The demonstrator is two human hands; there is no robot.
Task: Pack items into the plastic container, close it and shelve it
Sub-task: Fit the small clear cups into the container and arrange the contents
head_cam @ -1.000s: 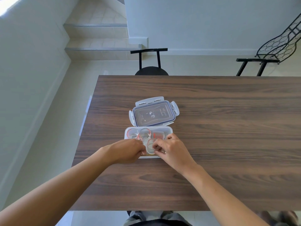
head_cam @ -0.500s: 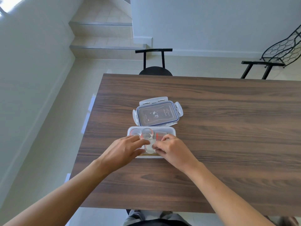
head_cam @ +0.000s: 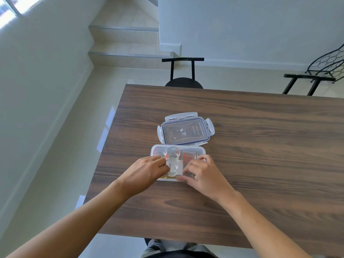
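A clear plastic container (head_cam: 178, 146) stands open on the wooden table (head_cam: 260, 146), with several small clear cups with red markings in it, two upright in the far left part (head_cam: 173, 152). Its clear lid (head_cam: 186, 134) with blue seal lies flat just behind it. My left hand (head_cam: 143, 174) reaches in from the left, fingertips curled against a clear cup (head_cam: 174, 167) in the middle. My right hand (head_cam: 204, 175) covers the container's near right corner, fingers on the front rim. The near contents are partly hidden by both hands.
A black chair (head_cam: 183, 71) stands at the table's far edge, and a second black chair (head_cam: 307, 81) with a wire rack (head_cam: 327, 66) behind it stands at the far right. Tiled steps (head_cam: 126, 43) rise at the back left. The table's left edge runs close to the container.
My hands have drawn slightly apart over the container; the right hand slid to the near right corner, uncovering the middle cup. The camera view shifted a little.
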